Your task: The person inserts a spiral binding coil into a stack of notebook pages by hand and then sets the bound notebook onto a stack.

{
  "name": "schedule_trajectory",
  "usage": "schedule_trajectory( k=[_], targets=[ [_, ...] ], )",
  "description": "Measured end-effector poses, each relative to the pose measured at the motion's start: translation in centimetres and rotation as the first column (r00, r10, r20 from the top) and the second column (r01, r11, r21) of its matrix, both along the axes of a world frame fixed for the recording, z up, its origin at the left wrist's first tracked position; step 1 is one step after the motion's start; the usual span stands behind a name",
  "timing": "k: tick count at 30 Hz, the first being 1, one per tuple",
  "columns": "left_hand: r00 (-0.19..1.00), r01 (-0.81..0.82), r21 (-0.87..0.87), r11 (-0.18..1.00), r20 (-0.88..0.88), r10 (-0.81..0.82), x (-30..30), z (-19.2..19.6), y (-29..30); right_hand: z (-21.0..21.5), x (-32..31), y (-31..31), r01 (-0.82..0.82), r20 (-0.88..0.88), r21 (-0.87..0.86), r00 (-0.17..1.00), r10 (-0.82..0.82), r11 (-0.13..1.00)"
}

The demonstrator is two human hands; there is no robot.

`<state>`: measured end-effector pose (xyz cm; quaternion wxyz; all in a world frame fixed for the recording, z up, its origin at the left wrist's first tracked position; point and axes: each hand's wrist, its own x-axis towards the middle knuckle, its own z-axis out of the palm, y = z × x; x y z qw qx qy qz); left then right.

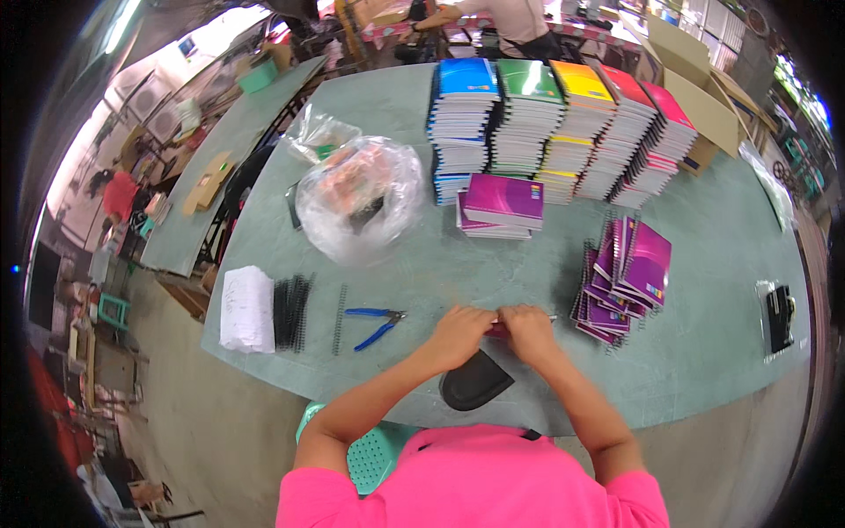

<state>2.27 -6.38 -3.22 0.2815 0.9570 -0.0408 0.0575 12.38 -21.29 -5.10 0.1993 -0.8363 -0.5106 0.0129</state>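
My left hand (462, 334) and my right hand (530, 333) are close together near the table's front edge, fingers closed. Between them shows a sliver of a purple notebook (498, 331), mostly hidden by the fingers. A thin pale tip pokes out past my right fingers; I cannot make out what it is. Just below the hands lies a flat black piece with a rounded end (475, 384). Left of them are blue-handled cutting pliers (377, 327), lying spread, and a single black spiral coil (341, 319). To the right, small purple spiral notebooks (647, 260) form a loose, leaning pile.
Tall stacks of spiral notebooks (465, 110) stand at the back. In front sit a few purple notebooks (503, 202). Left are a clear plastic bag (361, 198), a bundle of coils (292, 312) and a white roll (247, 308). A cardboard box (695, 97) stands back right.
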Motion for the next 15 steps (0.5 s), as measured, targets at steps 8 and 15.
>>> schedule_trajectory(
  k=[8,15],
  targets=[
    [0.592,-0.751,0.393,0.53,0.046,0.805,-9.6,-2.5,15.9,1.9,0.3,2.2,0.031,-0.026,0.032,0.999,-0.031,0.999],
    [0.793,-0.604,0.284,0.745,0.311,0.525,-7.8,-3.4,12.0,0.9,-0.4,4.1,0.03,-0.119,0.195,0.993,-0.007,0.98]
  ],
)
